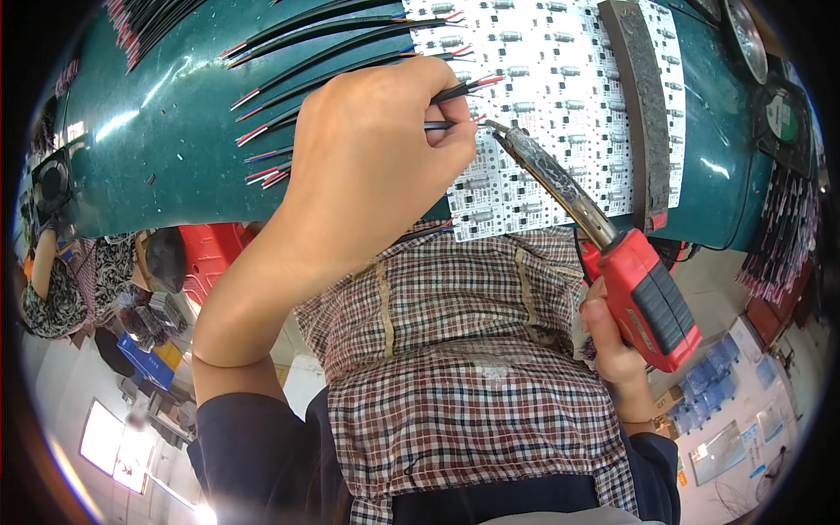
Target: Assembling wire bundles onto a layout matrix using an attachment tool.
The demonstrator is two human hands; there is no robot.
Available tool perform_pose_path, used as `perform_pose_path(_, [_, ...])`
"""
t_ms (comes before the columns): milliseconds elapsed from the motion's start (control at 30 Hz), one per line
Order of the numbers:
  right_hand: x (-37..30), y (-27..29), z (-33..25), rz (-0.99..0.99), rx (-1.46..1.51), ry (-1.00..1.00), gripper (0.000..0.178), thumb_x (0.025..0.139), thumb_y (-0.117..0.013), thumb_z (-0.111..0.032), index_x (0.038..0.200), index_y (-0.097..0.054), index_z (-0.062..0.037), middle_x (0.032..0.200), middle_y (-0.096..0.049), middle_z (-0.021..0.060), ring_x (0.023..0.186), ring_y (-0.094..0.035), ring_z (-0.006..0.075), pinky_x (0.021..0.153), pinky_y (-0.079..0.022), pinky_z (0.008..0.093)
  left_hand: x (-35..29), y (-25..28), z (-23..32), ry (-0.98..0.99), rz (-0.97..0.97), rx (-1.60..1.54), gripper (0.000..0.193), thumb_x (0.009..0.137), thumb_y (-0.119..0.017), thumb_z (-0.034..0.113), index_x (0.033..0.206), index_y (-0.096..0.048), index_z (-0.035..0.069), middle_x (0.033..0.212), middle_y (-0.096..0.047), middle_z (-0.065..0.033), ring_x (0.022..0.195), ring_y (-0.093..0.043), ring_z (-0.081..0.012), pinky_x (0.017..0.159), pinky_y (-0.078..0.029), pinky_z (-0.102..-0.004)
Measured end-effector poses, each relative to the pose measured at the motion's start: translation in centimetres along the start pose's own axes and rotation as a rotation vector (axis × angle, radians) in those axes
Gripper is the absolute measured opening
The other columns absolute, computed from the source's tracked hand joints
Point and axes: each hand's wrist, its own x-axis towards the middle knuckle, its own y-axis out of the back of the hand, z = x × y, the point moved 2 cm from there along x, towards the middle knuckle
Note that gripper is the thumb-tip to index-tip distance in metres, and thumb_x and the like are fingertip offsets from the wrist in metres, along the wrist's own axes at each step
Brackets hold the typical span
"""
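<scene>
My left hand (376,131) is pinched round a black cable (439,125) whose thin bare-ended wires lie over a sheet of white circuit boards (564,179). A second black cable (453,92), with red and white wire ends, passes between its fingers. My right hand (612,341) is wrapped around the red and black handle of a soldering iron (652,306). The iron's long metal barrel slants up to the left, and its tip is close beside the wire ends at my left fingertips. Whether tip and wire touch, I cannot tell.
Several black cables (324,57) lie across the green table (188,166). A dark bar (634,96) rests on the boards. Bundled cables (140,31) sit at the far left, others (779,236) hang at right near a fan (781,122). Another person's arm (44,267) shows at left.
</scene>
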Motion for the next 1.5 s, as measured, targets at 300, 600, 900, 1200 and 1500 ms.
perform_pose_path(300, [-0.6,0.5,-0.1,-0.021,-0.09,0.017,0.029,0.076,-0.078,-0.005,0.104,-0.071,-0.0011,0.09,-0.071,0.0124,0.074,-0.069,0.0287,0.068,-0.054,0.0348,-0.1,-0.1,0.0,-0.016,0.025,0.061,0.015,0.079,-0.076,0.008,0.086,-0.066,-0.001,0.077,-0.07,-0.0055,0.068,-0.067,-0.0102,0.06,-0.052,-0.0238])
perform_pose_path(600, [-0.4,-0.1,0.8,-0.034,-0.049,0.09,0.028,0.074,-0.076,-0.003,0.102,-0.07,0.0008,0.087,-0.068,0.0138,0.069,-0.067,0.0307,0.064,-0.054,0.0348,0.5,0.1,-0.2,-0.051,0.033,0.032,0.012,0.078,-0.075,0.006,0.082,-0.067,-0.001,0.071,-0.066,-0.0057,0.062,-0.062,-0.0109,0.058,-0.048,-0.024])
perform_pose_path(900, [-0.3,-0.3,0.8,-0.052,-0.033,0.095,0.027,0.075,-0.075,-0.002,0.101,-0.07,0.0008,0.086,-0.068,0.0139,0.07,-0.068,0.0304,0.063,-0.054,0.0349,0.3,-0.3,-0.2,-0.045,0.039,0.039,0.012,0.077,-0.075,0.007,0.082,-0.067,0.0,0.07,-0.065,-0.0056,0.062,-0.063,-0.0122,0.06,-0.049,-0.0254])
perform_pose_path(1200, [-0.8,0.5,0.1,0.016,0.028,0.002,0.021,0.082,-0.075,-0.007,0.102,-0.071,-0.0016,0.087,-0.071,0.0104,0.077,-0.07,0.0257,0.072,-0.054,0.0354,0.3,-0.2,-0.1,-0.093,0.062,0.063,0.013,0.078,-0.075,0.007,0.081,-0.065,-0.001,0.07,-0.066,-0.0061,0.062,-0.064,-0.014,0.062,-0.051,-0.0263])
perform_pose_path(1500, [-1.1,0.4,1.0,-0.008,0.089,-0.012,0.017,0.084,-0.072,-0.007,0.1,-0.069,-0.002,0.082,-0.068,0.0065,0.072,-0.066,0.0207,0.071,-0.052,0.0335,0.0,0.6,-0.5,0.085,-0.121,-0.056,0.017,0.099,-0.06,0.014,0.103,-0.065,-0.002,0.087,-0.071,-0.0104,0.074,-0.07,-0.0177,0.068,-0.053,-0.0283])
